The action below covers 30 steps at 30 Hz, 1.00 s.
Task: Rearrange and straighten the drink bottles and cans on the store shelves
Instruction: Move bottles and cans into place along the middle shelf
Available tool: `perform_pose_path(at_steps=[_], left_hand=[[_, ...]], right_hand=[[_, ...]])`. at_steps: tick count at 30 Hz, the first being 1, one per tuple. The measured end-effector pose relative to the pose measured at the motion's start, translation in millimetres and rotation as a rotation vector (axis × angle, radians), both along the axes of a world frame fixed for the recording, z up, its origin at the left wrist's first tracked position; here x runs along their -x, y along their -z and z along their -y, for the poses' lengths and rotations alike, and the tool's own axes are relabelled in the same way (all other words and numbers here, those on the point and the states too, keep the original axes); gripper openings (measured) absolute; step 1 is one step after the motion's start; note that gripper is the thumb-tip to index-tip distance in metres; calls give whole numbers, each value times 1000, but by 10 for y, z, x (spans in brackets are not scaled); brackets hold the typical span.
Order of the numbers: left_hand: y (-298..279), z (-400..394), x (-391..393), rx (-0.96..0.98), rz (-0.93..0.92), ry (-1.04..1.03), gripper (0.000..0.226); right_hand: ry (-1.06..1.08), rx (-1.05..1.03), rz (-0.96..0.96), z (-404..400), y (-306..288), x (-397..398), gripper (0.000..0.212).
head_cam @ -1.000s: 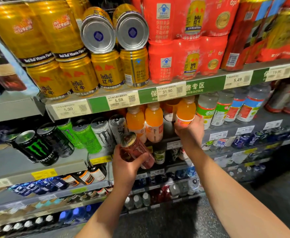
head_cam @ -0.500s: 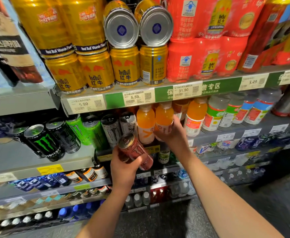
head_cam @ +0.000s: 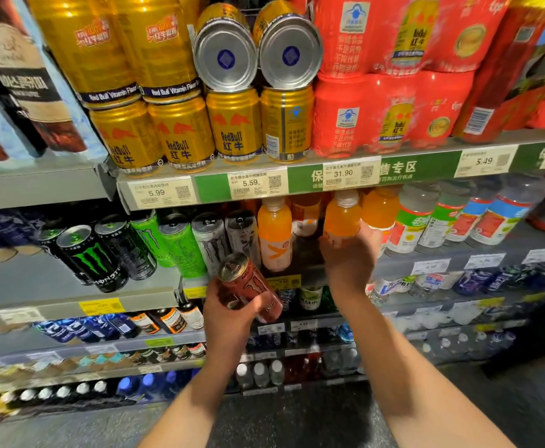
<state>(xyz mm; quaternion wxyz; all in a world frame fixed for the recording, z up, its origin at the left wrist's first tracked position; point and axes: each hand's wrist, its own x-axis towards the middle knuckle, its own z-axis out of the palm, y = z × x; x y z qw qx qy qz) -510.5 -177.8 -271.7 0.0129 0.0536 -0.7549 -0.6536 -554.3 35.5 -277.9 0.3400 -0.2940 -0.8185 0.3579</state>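
Both hands' fingers point(head_cam: 258, 305) curled, gripping.

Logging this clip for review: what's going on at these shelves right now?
A person is tidying a drinks shelf. The left hand holds a reddish can tilted in front of the shelf, off it. The right hand grips an orange bottle in the second-shelf row, beside another orange bottle and the grey cans.

"RedBull" on gold cans point(head_cam: 234, 124); "MONSTER" on black can point(head_cam: 95, 258); shelf price tags point(head_cam: 251, 184) read 5.99, 5.59, 31.90, 5.49.
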Motion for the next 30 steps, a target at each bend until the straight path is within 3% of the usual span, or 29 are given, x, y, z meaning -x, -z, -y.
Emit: perform_pose_path(at_steps=[2,6,10,13,17,19,25,27,30], left_hand=[[-47,-68,-38,8,3,-1,69],[-107,-191,-96,46,-34,-32,59],[-131,-280,-121,5,-12,-55,53],[-90,-283,-157,38,-21,-109,55],[-47,-233,-257,66,-36,-172,46],[-65,-189,-301,61,-41,-184,47],[-32,2,-275,25,-38,-188,52],[-4,73,-209,-15,-13,-177,61],[33,116,-119,0,-15,-151,66]], right_hand=[[11,-18,-31,-21,-6,3,33],[29,71,-115,-3,37,-81,65],[-283,113,-194,235,43,-195,63],[-528,53,-53,370,24,-91,69],[-643,140,135,438,42,215,90],[-642,156,158,438,64,311,87],[-541,179,71,449,121,325,51],[-446,136,30,400,161,275,53],[-281,77,1,350,195,205,74]])
